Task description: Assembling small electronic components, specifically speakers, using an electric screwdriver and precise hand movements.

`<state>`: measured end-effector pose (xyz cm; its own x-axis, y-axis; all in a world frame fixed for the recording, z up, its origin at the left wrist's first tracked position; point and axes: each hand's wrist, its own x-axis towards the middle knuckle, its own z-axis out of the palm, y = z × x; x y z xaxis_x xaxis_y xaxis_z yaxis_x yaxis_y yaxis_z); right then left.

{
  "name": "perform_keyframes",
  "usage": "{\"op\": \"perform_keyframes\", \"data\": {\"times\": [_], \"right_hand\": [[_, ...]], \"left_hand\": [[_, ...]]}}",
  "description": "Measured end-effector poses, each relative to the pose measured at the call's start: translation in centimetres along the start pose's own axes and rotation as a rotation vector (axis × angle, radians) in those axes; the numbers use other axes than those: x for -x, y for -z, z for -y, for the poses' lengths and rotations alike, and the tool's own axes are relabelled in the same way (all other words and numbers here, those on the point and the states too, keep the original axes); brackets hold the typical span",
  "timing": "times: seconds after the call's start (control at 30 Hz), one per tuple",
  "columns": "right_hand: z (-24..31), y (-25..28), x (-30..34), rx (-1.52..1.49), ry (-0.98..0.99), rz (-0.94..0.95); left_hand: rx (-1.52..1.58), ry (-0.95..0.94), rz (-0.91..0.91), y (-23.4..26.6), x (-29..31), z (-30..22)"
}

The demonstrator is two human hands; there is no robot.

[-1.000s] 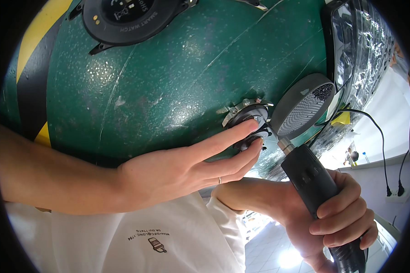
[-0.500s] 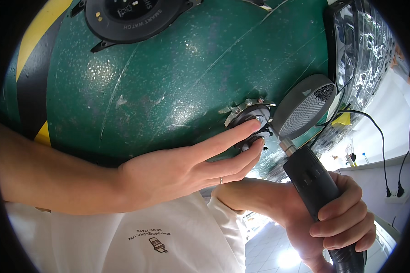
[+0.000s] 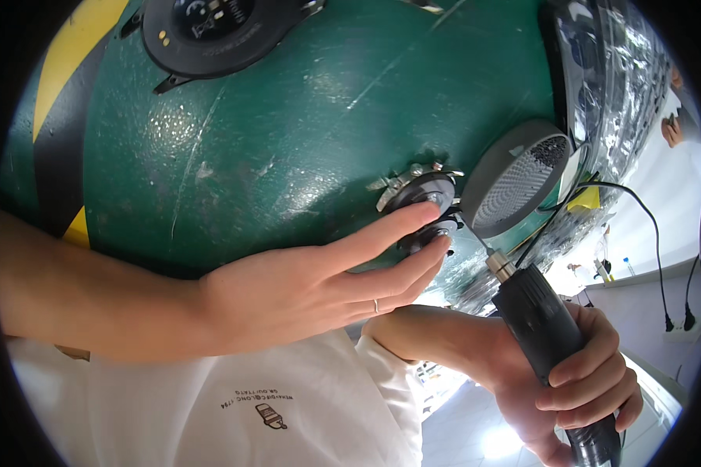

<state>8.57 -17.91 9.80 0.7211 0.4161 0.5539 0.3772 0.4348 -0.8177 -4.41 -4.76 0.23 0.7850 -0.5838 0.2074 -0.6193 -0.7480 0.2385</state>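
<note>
Near the right-hand edge of the green table (image 3: 273, 117), a small round assembly (image 3: 428, 187) with a dark disc and a metal-coloured rim lay under the fingertips of the left hand (image 3: 304, 292). That hand was loosely spread, palm down. One fingertip rested on the upper disc and another on a smaller dark round piece (image 3: 414, 240) just beside it; the fingers pressed from above and did not close around either.

The right hand (image 3: 592, 385) was wrapped firmly around the black handle of a powered driver (image 3: 541, 319), angled so that its thin bit pointed up and leftward to the assembly's edge. Whether the tip touched a screw there could not be told.

A grey dish (image 3: 494, 167) with a dotted inner face stood just behind the bit, with dark specks gathered toward its far side, too small to make out. A larger black watch back (image 3: 191, 58) lay well apart toward the upper left.

The step in hand looked like screw work on the assembly, with one hand steadying and the other aiming. The next move seemed to call for lining the bit up squarely and keeping the pieces pinned, since a slanted tip could slip.
</note>
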Motion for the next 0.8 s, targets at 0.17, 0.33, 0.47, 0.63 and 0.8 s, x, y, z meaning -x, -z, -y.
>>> {"op": "perform_keyframes", "data": {"times": [0.17, 0.33, 0.47, 0.63, 0.8], "right_hand": [[3.1, 2.2, 0.3, 0.01, 0.094, -0.18], [5.1, 3.6, 2.3, -0.433, 0.2, -0.306], [5.1, 3.7, 4.0, -0.693, 0.17, -0.191], [6.9, 5.3, 4.7, -0.874, 0.093, -0.158], [9.3, 7.6, 4.1, -0.487, 0.104, -0.283]], "left_hand": [[0.29, -0.075, -0.394, 0.6, 0.3, 0.0], [0.736, 0.12, -0.255, 1.7, -1.0, 0.9], [0.764, 0.031, -0.217, 1.6, -1.7, -0.7], [0.815, 0.042, -0.203, 2.2, -0.6, -4.2], [0.866, -0.21, 0.053, -4.1, -1.3, -15.6]]}}
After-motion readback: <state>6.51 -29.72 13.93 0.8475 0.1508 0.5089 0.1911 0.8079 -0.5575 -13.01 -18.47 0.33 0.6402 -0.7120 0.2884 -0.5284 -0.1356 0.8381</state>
